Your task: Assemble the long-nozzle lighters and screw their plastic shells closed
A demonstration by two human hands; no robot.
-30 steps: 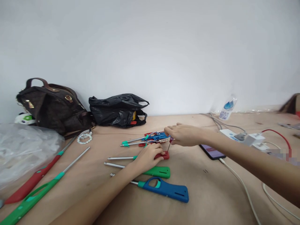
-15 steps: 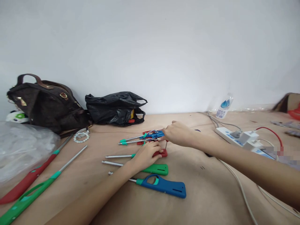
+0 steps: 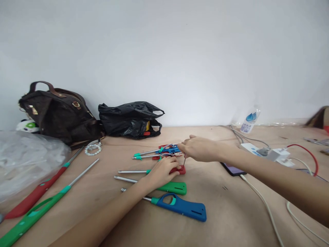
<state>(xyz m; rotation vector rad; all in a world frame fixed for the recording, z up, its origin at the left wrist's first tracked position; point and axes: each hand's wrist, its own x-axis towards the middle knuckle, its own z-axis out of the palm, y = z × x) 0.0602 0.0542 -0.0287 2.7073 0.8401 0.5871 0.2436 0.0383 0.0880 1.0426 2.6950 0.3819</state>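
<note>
My left hand [image 3: 162, 172] lies over a long-nosed lighter with a red handle [image 3: 180, 170], fingers curled down on it, holding it on the table. My right hand [image 3: 199, 148] is closed on a thin screwdriver [image 3: 184, 161] whose tip stands on the red handle's end. Just behind lies an opened blue lighter [image 3: 169, 150] with wires and parts showing. A green-handled lighter [image 3: 172, 187] and a blue-handled lighter [image 3: 183, 208] lie in front of my left hand.
A brown handbag [image 3: 58, 113] and a black plastic bag [image 3: 131, 119] stand by the wall. Clear plastic [image 3: 25, 161], a red lighter [image 3: 36, 193] and a green lighter [image 3: 33, 215] lie left. A phone [image 3: 232, 168], a power strip [image 3: 267, 151], cables and a bottle [image 3: 250, 120] are right.
Both hands stay at the red handle; the right hand shifted slightly with the screwdriver. The view swung a little left and back.
</note>
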